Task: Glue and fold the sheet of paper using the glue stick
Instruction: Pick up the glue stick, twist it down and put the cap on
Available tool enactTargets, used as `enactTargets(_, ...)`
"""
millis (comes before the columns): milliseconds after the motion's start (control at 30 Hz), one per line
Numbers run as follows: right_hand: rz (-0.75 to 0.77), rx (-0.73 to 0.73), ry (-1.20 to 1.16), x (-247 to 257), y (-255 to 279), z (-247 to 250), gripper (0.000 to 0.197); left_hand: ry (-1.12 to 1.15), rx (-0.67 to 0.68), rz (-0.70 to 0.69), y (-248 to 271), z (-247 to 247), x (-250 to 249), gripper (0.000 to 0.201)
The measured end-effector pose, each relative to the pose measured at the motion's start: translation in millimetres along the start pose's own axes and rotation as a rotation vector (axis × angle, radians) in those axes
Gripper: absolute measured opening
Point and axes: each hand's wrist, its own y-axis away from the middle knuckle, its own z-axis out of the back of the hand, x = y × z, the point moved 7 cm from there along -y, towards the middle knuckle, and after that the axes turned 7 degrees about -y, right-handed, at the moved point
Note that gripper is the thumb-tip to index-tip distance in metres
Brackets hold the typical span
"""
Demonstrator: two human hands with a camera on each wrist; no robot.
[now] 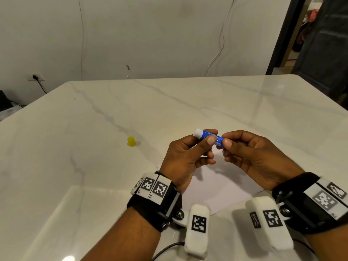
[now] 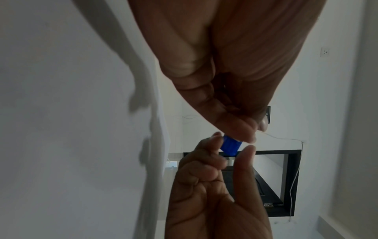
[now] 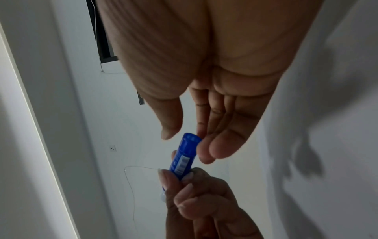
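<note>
Both hands raised above white sheet of paper (image 1: 212, 187) on marble tabletop (image 1: 94, 166). Left hand (image 1: 185, 157) fingers pinch uncapped blue glue stick (image 1: 211, 137) body; right hand (image 1: 250, 157) fingers pinch its base. Yellow cap (image 1: 131, 141) stands well left.

Bare forearms. Each wrist wears a black strap (image 1: 150, 208) carrying white blocks (image 1: 196, 230) printed with black square markers, fixed by silver screws (image 1: 179, 214).
</note>
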Motion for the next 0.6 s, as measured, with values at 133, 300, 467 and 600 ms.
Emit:
enactTargets(133,-0.086,-0.003,0.037,-6.1,2.1,-1.8,0.036,-0.011,0.005,-0.007,0.2,-0.2,-0.6,0.022)
enactTargets(300,-0.023,0.01,0.008,-2.6,1.6,-1.4,0.031,-0.015,0.008,-0.011,0.0,0.5,-0.2,0.023)
enactTargets(467,0.018,-0.004,-0.015,-1.2,-2.8,3.0,0.035,-0.018,-0.005,-0.006,-1.0,1.6,1.1,0.022)
enactTargets(600,-0.016,0.005,-0.017,-2.3,-0.9,0.4,0.039,-0.024,-0.009,-0.013,-1.1,1.5,0.4,0.022)
